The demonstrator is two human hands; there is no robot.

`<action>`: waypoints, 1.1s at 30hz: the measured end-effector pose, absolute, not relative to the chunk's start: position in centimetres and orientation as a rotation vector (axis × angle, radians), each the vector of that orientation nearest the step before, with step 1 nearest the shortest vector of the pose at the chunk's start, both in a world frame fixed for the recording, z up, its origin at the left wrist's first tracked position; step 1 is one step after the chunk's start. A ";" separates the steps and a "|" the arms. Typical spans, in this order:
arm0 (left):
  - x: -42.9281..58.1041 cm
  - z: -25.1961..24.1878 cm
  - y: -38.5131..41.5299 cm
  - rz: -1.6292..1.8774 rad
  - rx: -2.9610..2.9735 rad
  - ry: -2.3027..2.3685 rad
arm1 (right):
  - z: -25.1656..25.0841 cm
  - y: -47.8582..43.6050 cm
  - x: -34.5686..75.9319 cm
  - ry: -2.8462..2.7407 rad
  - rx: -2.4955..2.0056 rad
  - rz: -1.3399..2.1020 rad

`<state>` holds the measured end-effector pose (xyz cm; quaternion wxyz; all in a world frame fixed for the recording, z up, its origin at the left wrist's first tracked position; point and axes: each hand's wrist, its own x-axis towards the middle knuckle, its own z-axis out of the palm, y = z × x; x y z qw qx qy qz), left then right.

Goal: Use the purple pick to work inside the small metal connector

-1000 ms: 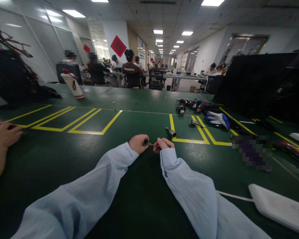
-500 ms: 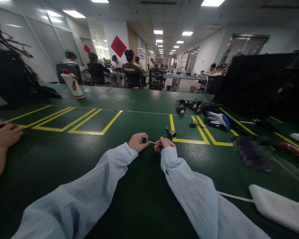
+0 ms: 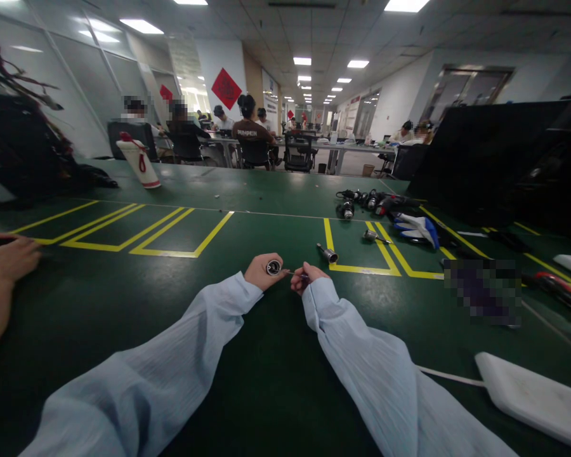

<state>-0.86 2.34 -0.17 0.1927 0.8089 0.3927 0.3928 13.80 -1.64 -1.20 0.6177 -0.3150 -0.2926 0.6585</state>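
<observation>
My left hand [image 3: 257, 273] is closed around a short round metal housing [image 3: 273, 267], its open end turned towards me. Some detail shows inside the rim, too small to name. In my right hand [image 3: 313, 277] a thin screwdriver [image 3: 304, 276] is pinched, its slim shaft pointing left at the housing. Whether the tip touches the housing I cannot make out. Just beyond my right hand lies a metal socket-like part with a stem [image 3: 328, 254], and a similar part [image 3: 374, 236] lies farther right.
Another person's hand [image 3: 9, 260] rests at the left edge. Black cylindrical devices [image 3: 361, 202], a blue-and-white glove [image 3: 416, 228] and a red-black tool [image 3: 564, 292] lie to the right. A white box with a cable [image 3: 528, 393] is at lower right. A white cup [image 3: 140, 162] stands back left.
My right hand has moved slightly left, closer to my left hand, and less of the screwdriver's shaft shows. The housing has tilted a little in my left hand.
</observation>
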 end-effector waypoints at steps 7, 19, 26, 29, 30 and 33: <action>-0.7 -0.1 2.3 1.117 2.248 1.104 | -1.1 -1.9 14.0 -0.642 -0.727 1.528; -0.8 -0.4 2.4 1.147 2.306 1.199 | -1.2 -1.5 14.2 -0.638 -0.774 1.475; -0.8 -0.6 2.4 1.141 2.371 1.222 | -0.9 -1.8 13.9 -0.689 -0.796 1.446; -0.8 -0.5 2.3 1.144 2.367 1.211 | -1.0 -1.8 13.6 -0.681 -0.777 1.472; -0.8 -0.4 2.3 1.146 2.357 1.204 | -1.1 -1.8 13.5 -0.667 -0.769 1.487; -0.8 -0.3 2.3 1.161 2.311 1.184 | -1.4 -1.5 13.3 -0.618 -0.749 1.525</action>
